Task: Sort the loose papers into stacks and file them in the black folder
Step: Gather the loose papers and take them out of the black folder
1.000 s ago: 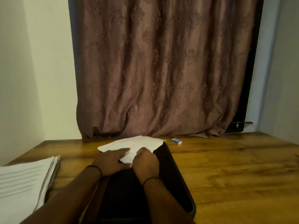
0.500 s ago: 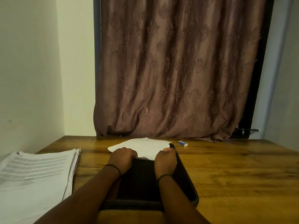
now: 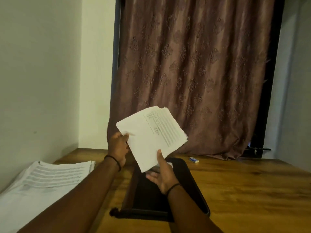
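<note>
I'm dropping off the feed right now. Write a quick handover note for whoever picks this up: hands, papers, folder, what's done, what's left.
Left hand: grips the left edge of the held stack.
Right hand: thumb on the stack's near edge, fingers under it.
Held stack: in the air above the black folder, which lies flat on the table.
Second stack: on the table, left of the folder.
Done: papers gathered into two stacks.
Left: file both in the folder; whether it holds any sheets yet cannot be told.
</note>
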Demonstrator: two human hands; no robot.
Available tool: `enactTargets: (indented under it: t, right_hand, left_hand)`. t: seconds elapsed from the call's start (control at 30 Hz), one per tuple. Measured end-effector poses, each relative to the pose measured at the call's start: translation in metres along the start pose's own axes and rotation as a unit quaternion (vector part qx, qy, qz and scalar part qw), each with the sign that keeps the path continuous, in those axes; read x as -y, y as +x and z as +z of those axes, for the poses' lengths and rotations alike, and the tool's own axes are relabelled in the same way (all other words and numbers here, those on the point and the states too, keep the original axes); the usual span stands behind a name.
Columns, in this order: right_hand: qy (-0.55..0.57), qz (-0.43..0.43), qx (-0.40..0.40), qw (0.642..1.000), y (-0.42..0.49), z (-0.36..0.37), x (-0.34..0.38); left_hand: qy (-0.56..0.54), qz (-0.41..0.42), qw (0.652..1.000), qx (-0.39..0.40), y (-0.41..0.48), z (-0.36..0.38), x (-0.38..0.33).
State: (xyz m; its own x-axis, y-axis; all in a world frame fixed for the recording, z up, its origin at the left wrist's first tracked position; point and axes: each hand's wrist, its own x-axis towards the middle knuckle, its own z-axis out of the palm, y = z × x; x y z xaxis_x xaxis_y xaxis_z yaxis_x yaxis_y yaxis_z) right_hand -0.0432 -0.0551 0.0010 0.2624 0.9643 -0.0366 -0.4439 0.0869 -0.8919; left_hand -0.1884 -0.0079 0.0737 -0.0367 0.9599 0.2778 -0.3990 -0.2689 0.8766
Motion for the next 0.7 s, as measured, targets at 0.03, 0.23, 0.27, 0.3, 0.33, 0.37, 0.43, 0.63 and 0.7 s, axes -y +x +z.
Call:
enactTargets:
  t: [0.03,0.23,0.27,0.3,0.33,0.37,0.43,0.63,0.7]
  right_hand:
    - [0.029,-0.024,0.021,0.999,0.0,0.006,-0.002]
    - [-0.001,-0.085,0.034,0.996,0.006,0.043,-0.012]
    - [-0.034,-0.071,0.067,0.995,0.007,0.05,-0.015]
    - [-0.067,-0.058,0.097,0.991,0.007,0.057,-0.018]
    - [-0.098,-0.048,0.123,0.986,0.007,0.062,-0.02]
    - [-0.131,-0.039,0.146,0.98,0.006,0.07,-0.024]
    - [-0.181,-0.026,0.171,0.968,0.006,0.086,-0.033]
    - [-0.293,-0.034,0.179,0.938,0.007,0.136,-0.065]
    - [-0.311,-0.027,0.188,0.931,0.009,0.146,-0.078]
  left_hand:
    - [0.004,-0.017,1.0,0.008,0.001,-0.011,-0.003]
    - [-0.027,-0.087,0.996,0.007,0.005,-0.099,-0.032]
    - [-0.023,-0.091,0.996,0.014,0.005,-0.115,-0.041]
    - [-0.009,-0.097,0.995,0.021,0.005,-0.131,-0.052]
    - [0.007,-0.108,0.994,0.03,0.006,-0.144,-0.062]
    - [0.029,-0.124,0.991,0.035,0.007,-0.161,-0.073]
    - [0.07,-0.148,0.986,0.043,0.007,-0.19,-0.094]
    - [0.341,-0.118,0.929,-0.081,0.003,-0.246,-0.111]
    - [0.492,-0.095,0.856,-0.128,-0.001,-0.256,-0.106]
